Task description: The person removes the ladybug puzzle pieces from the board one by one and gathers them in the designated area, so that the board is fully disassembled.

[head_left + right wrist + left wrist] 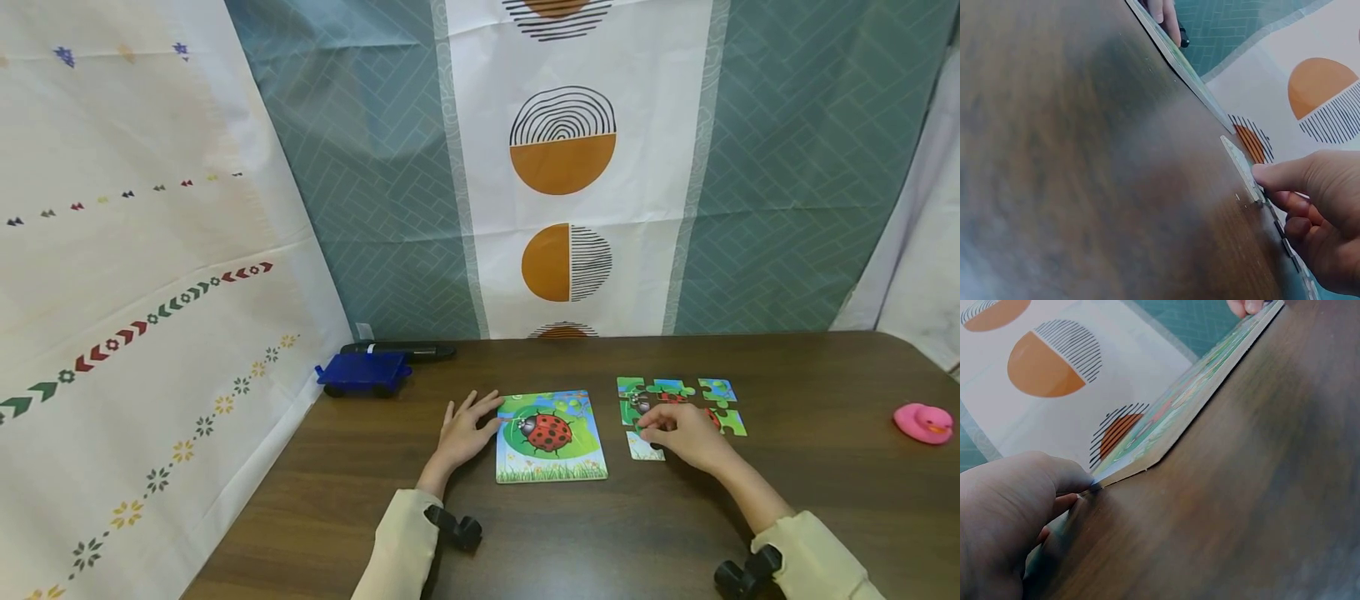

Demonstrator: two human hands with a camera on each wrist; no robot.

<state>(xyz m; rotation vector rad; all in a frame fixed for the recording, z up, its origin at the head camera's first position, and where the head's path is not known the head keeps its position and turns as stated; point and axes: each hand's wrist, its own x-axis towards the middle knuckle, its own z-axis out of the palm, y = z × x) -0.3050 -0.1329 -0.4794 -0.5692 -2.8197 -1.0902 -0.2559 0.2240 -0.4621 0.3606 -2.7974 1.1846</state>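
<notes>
A ladybird puzzle board [551, 435] lies flat on the brown table [810, 467]. My left hand [463, 432] rests beside it with fingers spread, its thumb touching the board's left edge [1147, 464]. To the right lie several loose puzzle pieces [677, 388]. My right hand [681, 433] sits curled over them. Its fingertips pinch a puzzle piece next to a pale piece [644, 449], which shows edge-on in the right wrist view [1240, 167]. Other pieces are hidden under the hand. The board [1172, 55] and my left hand's fingers [1164, 14] show far off in the right wrist view.
A blue toy vehicle [363, 372] and a black marker [401, 351] lie at the back left of the table. A pink rubber duck [924, 422] sits near the right edge. Patterned cloth hangs behind [562, 167] and to the left [150, 292].
</notes>
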